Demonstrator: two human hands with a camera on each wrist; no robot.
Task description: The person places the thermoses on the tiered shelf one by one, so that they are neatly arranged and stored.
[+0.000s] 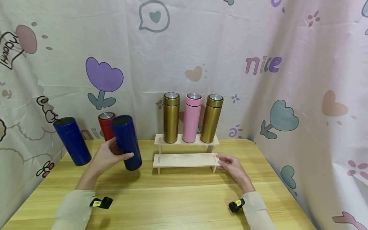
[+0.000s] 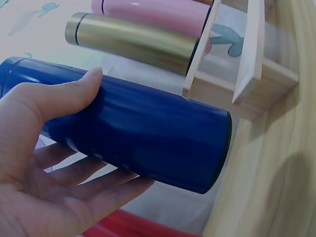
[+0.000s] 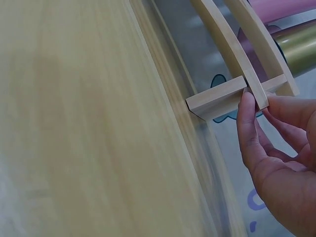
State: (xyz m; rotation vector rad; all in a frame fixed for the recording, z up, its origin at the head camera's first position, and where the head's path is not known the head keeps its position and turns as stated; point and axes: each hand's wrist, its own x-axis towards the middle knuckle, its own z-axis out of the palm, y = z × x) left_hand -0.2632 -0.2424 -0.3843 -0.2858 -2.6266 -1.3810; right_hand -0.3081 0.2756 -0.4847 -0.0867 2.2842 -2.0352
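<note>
My left hand [image 1: 104,156] grips a blue thermos bottle [image 1: 127,143], thumb on one side and fingers under the other in the left wrist view. The bottle is tilted, off the table, left of a two-step wooden stand [image 1: 184,160]. Its lower step is bare. On the upper step are a gold bottle [image 1: 171,123], a pink bottle [image 1: 191,123] and a second gold bottle [image 1: 211,123]. With thumb and fingers, my right hand [image 1: 234,167] pinches the lower step's right end, as the right wrist view shows at the wooden board [image 3: 237,54].
Another blue bottle [image 1: 73,142] stands at the table's left. A red bottle [image 1: 106,123] is behind my left hand, partly hidden by it and the held bottle. The wooden table [image 1: 172,204] reaches back to a printed curtain [image 1: 201,48].
</note>
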